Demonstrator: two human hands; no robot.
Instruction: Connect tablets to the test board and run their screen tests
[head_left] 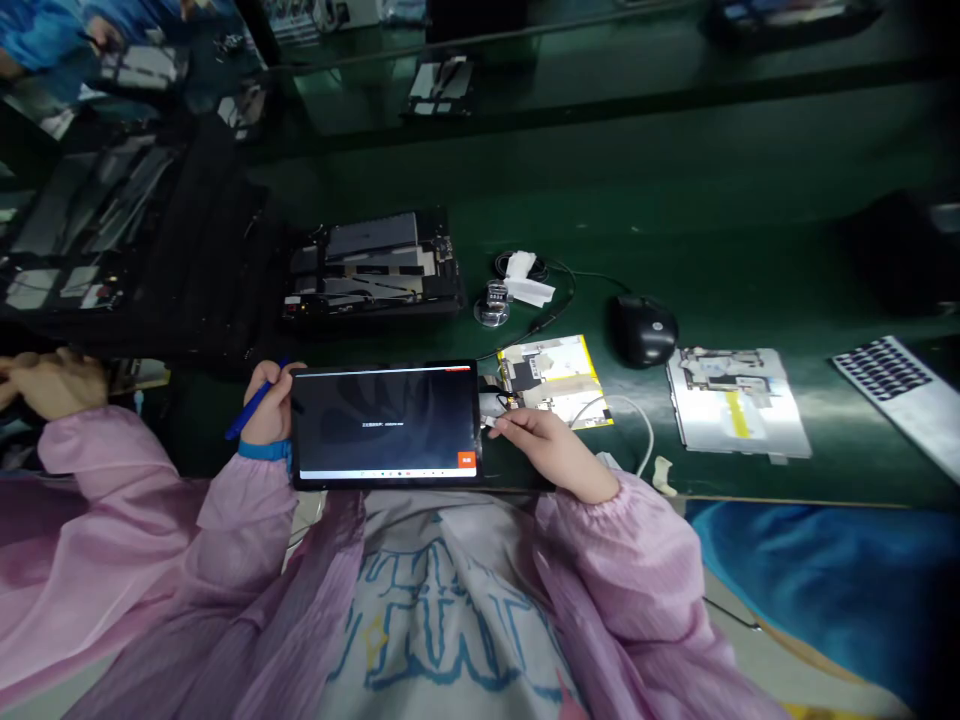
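A tablet [386, 422] with a lit dark screen lies at the near edge of the green bench [675, 220]. My left hand [271, 402] grips its left edge and also holds a blue pen [251, 410] between closed fingers. My right hand [541, 440] is at the tablet's right edge, its fingers pinched on a small white connector [489, 423]. Just beyond that hand lies a yellow-edged part [555, 378] with a white cable [630, 415].
An opened tablet chassis [373, 270] lies behind the tablet, beside black trays [202, 260]. A black mouse [643, 330], a silver back cover [735, 400] and a keyboard [896, 385] lie to the right. Another person's hand [45, 382] is at far left.
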